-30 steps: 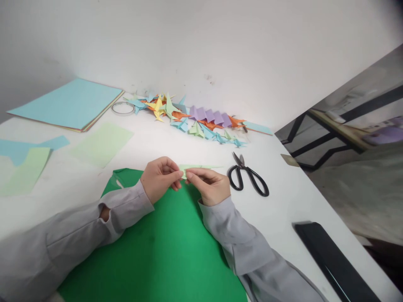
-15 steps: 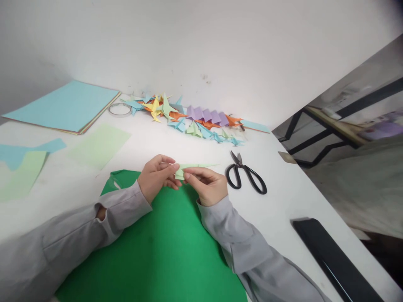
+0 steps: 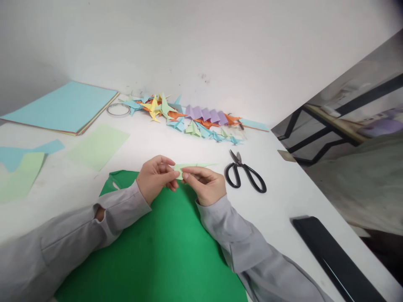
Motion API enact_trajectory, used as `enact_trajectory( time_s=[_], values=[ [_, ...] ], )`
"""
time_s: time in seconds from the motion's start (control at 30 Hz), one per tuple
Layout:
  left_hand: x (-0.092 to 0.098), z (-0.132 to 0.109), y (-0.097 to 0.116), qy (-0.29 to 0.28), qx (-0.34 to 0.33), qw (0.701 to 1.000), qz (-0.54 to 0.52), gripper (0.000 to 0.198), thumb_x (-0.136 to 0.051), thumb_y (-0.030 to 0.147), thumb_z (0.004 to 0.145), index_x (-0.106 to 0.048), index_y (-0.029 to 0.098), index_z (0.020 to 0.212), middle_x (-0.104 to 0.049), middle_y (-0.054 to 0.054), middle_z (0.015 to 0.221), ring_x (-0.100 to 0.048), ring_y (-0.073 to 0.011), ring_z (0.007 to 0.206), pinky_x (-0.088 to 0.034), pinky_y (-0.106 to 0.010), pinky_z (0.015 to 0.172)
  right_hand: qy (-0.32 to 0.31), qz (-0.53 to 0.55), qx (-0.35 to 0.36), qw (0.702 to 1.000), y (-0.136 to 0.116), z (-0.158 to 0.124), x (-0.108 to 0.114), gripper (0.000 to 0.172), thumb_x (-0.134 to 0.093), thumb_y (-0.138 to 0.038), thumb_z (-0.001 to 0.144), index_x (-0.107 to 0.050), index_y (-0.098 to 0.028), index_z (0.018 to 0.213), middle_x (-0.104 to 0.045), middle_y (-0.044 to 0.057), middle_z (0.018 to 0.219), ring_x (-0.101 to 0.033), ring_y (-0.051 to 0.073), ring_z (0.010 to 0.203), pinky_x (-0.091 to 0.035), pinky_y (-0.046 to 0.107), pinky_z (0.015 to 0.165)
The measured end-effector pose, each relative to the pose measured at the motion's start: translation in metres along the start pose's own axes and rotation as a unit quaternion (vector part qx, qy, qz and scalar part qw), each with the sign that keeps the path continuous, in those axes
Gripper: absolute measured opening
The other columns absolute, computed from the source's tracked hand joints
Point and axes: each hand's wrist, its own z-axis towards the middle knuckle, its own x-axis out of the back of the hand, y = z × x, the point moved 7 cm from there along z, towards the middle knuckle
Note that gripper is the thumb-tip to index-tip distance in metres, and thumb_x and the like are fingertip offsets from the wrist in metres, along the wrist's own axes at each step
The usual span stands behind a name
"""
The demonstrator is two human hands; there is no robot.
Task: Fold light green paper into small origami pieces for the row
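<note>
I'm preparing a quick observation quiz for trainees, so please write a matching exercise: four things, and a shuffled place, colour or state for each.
Things:
1. Scissors
2. Small pale green paper
3. Pleated paper strip
4. Stack of sheets

Matches:
A. Purple
B. At the table's back left, light blue on top
C. Blades apart
D. Held by left hand and right hand

Pairs: 1-C, 2-D, 3-A, 4-B

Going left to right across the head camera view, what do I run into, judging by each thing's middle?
Blue-topped stack of paper sheets, thin grey-white ring, bare left hand, bare right hand, black-handled metal scissors, long glossy black object.
</note>
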Motion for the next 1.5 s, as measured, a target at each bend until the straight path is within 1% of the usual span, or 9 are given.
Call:
enact_trajectory(
  time_s=[0.17,0.3,0.5,0.73,0.93,1.03,1.13,1.37,1.5],
  values=[
    [0.001,-0.001,0.0,0.017,0.029,0.999,-0.024,0.02,-0.063,0.023,0.065,-0.048,0.014,0.075,-0.055,0.004,0.046,-0.055,-0.012,0.039,-0.047,-0.024,0.039,-0.003,-0.014,0.002,1.0,-0.001,0.0,0.0,0.01,-0.07,-0.022,0.06,-0.069,-0.019,0.069,-0.065,0.0,0.053,-0.059,0.013,0.049,-0.046,0.025,0.049],
    [0.001,-0.001,-0.001,0.018,0.033,0.999,-0.034,0.022,-0.064,0.027,0.065,-0.049,0.014,0.074,-0.056,0.004,0.049,-0.056,-0.012,0.039,-0.047,-0.024,0.039,-0.002,-0.005,-0.001,1.0,-0.001,0.0,0.0,0.01,-0.07,-0.022,0.06,-0.069,-0.018,0.069,-0.065,0.0,0.053,-0.059,0.012,0.049,-0.046,0.024,0.049],
    [0.0,0.001,0.001,0.007,-0.004,1.0,0.0,0.035,-0.073,0.017,0.053,-0.048,0.013,0.077,-0.055,0.006,0.051,-0.056,-0.0112,0.041,-0.047,-0.023,0.041,-0.007,0.021,-0.006,1.0,0.002,0.0,0.0,0.01,-0.071,-0.021,0.059,-0.069,-0.02,0.069,-0.066,-0.001,0.055,-0.059,0.012,0.051,-0.047,0.024,0.05],
    [0.001,0.0,0.005,0.019,-0.029,0.999,0.024,0.029,-0.069,0.012,0.055,-0.048,0.013,0.076,-0.054,0.007,0.051,-0.055,-0.0095,0.04,-0.046,-0.021,0.039,-0.044,0.027,0.006,0.999,0.003,0.001,-0.002,0.01,-0.067,-0.024,0.067,-0.069,-0.021,0.076,-0.066,-0.001,0.062,-0.061,0.013,0.055,-0.049,0.026,0.055],
    [0.002,0.0,0.008,0.026,-0.041,0.998,0.034,0.03,-0.07,0.013,0.055,-0.048,0.014,0.074,-0.053,0.007,0.05,-0.055,-0.0094,0.039,-0.046,-0.021,0.04,-0.043,0.007,0.026,0.999,0.003,0.002,-0.004,0.013,-0.068,-0.022,0.065,-0.068,-0.019,0.077,-0.061,-0.003,0.052,-0.057,0.011,0.05,-0.045,0.023,0.049],
    [0.002,0.0,0.008,0.022,-0.04,0.998,0.031,0.032,-0.072,0.015,0.053,-0.048,0.014,0.074,-0.053,0.007,0.049,-0.055,-0.0096,0.039,-0.045,-0.022,0.04,-0.042,0.002,0.035,0.999,0.002,0.002,-0.005,0.012,-0.067,-0.021,0.065,-0.068,-0.018,0.077,-0.06,-0.002,0.051,-0.056,0.01,0.048,-0.044,0.023,0.047],
    [0.002,-0.001,0.005,0.017,-0.027,0.999,0.008,0.035,-0.073,0.016,0.052,-0.049,0.014,0.076,-0.054,0.007,0.048,-0.055,-0.0099,0.04,-0.045,-0.021,0.04,-0.044,-0.01,0.053,0.998,-0.003,0.001,-0.005,0.012,-0.065,-0.019,0.067,-0.068,-0.018,0.078,-0.06,-0.002,0.053,-0.056,0.01,0.05,-0.043,0.023,0.048],
    [-0.001,-0.002,-0.004,0.02,0.052,0.996,-0.075,0.032,-0.071,0.016,0.054,-0.049,0.013,0.076,-0.057,0.003,0.048,-0.056,-0.0119,0.042,-0.046,-0.023,0.042,-0.033,-0.014,0.074,0.997,-0.008,0.0,-0.004,0.015,-0.063,-0.017,0.069,-0.067,-0.02,0.082,-0.059,-0.003,0.054,-0.055,0.01,0.05,-0.042,0.023,0.049],
    [-0.002,-0.001,-0.005,0.007,0.053,0.996,-0.065,0.036,-0.074,0.014,0.052,-0.049,0.013,0.079,-0.06,0.002,0.052,-0.06,-0.0135,0.047,-0.048,-0.024,0.045,-0.038,-0.006,0.087,0.995,-0.006,-0.001,-0.005,0.014,-0.063,-0.018,0.069,-0.068,-0.021,0.081,-0.061,-0.002,0.058,-0.054,0.01,0.051,-0.042,0.023,0.05]
  ],
)
